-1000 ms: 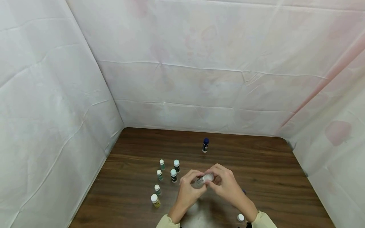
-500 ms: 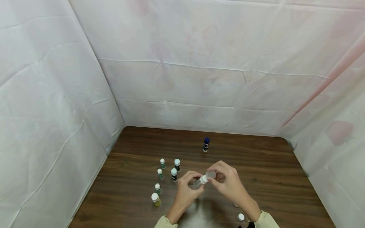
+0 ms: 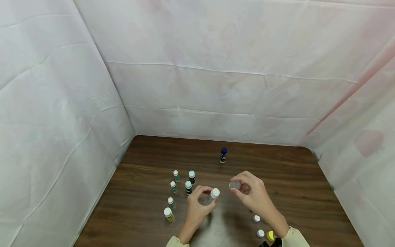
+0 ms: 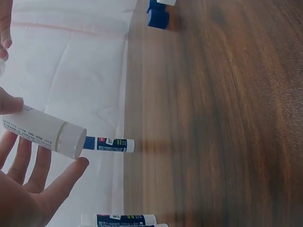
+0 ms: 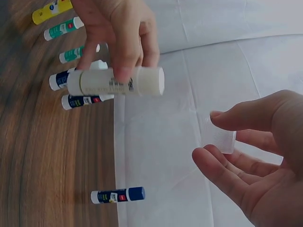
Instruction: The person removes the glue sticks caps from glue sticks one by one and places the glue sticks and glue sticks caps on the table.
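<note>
My left hand (image 3: 197, 207) grips a thick whitish glue stick (image 3: 211, 196) around its body, holding it tilted above the table. Its printed label (image 4: 31, 125) shows in the left wrist view. Between thumb and fingertips my right hand (image 3: 254, 192) pinches a clear ribbed cap (image 5: 220, 135), apart from the stick and to its right. A blue-capped glue stick (image 3: 223, 155) stands upright farther back. Left of my left hand are two dark blue glue sticks with white ends, one of them (image 3: 191, 177) behind the other (image 3: 188, 187).
Several green glue sticks (image 3: 173, 187) and a yellow one (image 3: 168, 214) stand at the left. Near my right forearm lie white caps (image 3: 260, 233) and a yellow cap (image 3: 270, 235); blue caps (image 4: 158, 19) show in the left wrist view. White cloth walls (image 3: 197, 92) surround the wooden table (image 3: 293, 178).
The clear cap has come off the glue stick. My right hand has drawn it away to the right, while my left hand has shifted slightly left with the stick.
</note>
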`<state>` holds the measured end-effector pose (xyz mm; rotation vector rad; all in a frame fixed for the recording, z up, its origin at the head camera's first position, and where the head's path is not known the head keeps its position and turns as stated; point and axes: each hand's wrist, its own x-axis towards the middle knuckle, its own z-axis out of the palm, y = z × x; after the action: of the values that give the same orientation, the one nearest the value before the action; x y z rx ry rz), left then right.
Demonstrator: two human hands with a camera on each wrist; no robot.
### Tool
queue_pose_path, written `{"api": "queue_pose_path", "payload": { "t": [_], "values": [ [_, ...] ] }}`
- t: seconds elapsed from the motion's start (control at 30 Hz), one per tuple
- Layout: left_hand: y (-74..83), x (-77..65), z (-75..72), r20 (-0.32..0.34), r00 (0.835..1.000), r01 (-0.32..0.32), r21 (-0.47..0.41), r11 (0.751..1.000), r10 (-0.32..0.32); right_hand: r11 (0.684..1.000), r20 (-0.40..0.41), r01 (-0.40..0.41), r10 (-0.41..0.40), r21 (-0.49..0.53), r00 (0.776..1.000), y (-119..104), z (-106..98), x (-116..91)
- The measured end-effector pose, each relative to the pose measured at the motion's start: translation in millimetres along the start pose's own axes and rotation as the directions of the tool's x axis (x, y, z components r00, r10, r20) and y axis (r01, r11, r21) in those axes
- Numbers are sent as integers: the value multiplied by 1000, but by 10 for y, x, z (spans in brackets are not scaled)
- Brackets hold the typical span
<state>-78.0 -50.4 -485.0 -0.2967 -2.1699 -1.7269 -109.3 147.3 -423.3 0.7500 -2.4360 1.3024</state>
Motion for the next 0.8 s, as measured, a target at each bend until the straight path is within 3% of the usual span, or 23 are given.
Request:
{"api": "queue_pose_path", "payload": {
  "t": [0.17,0.5,0.8],
  "values": [
    [-26,-19,-48,-39,999,33,-3,999,-33,999,-2,-17,17,-35,1000,54,-58,-10],
    [-467,-115,-85,-104,985,136,-16,991,-137,996,3,-61,61,-60,998,135,-135,-39],
    [-558,-137,-205,-146,973,178,-2,984,-177,996,2,-57,57,-74,998,212,-150,-76]
  ]
}}
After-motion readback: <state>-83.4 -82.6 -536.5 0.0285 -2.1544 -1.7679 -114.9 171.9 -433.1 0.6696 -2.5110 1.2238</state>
